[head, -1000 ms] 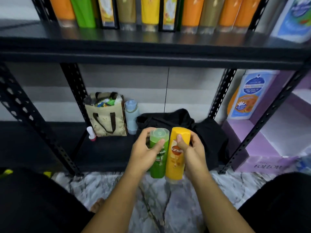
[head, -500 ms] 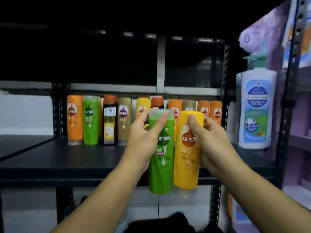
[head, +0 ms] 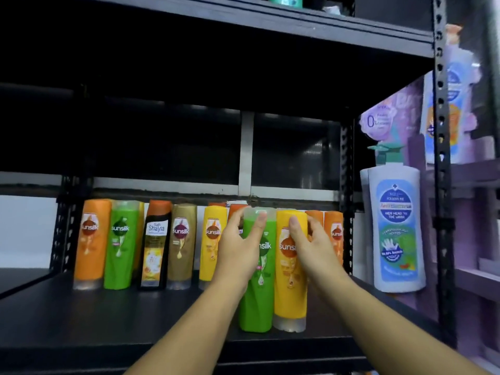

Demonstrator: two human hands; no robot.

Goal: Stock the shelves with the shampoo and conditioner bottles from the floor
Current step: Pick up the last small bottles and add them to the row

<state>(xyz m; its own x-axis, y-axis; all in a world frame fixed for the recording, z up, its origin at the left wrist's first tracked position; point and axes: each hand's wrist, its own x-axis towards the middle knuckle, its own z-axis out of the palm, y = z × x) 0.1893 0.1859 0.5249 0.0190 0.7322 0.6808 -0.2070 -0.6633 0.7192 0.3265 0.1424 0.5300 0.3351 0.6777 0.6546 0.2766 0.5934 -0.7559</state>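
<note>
The person's left hand (head: 238,250) has its fingers (head: 234,216) curled round the upper part of a green plastic Sunsilk bottle with a clear top (head: 257,307), thumb laid across the front just under that top. The right hand (head: 313,250) wraps a yellow plastic Sunsilk bottle with a clear base (head: 290,293) the same way. The two bottles stand upright and touching, side by side, with their bases at the front part of the black metal shelf board (head: 108,315), about six o'clock from the middle of the bay. Whether they bear fully on the board I cannot tell. Behind them, from nine o'clock across to three, a row of bottles lines the back of the shelf: an orange bottle (head: 92,244), a second green one (head: 121,247), a black bottle with an orange cap marked Shayla (head: 155,247), a tan-gold bottle (head: 182,244), another yellow one (head: 212,244), and more orange bottles at the right end (head: 335,234). At twelve o'clock a dark upper shelf (head: 243,20) roofs the bay in shadow. At three o'clock, past a black perforated upright post (head: 441,158), stands a tall white pump bottle with a blue label and a teal pump (head: 395,234), with a purple printed carton (head: 392,125) above it. A pale wall (head: 24,231) shows at nine o'clock.
</note>
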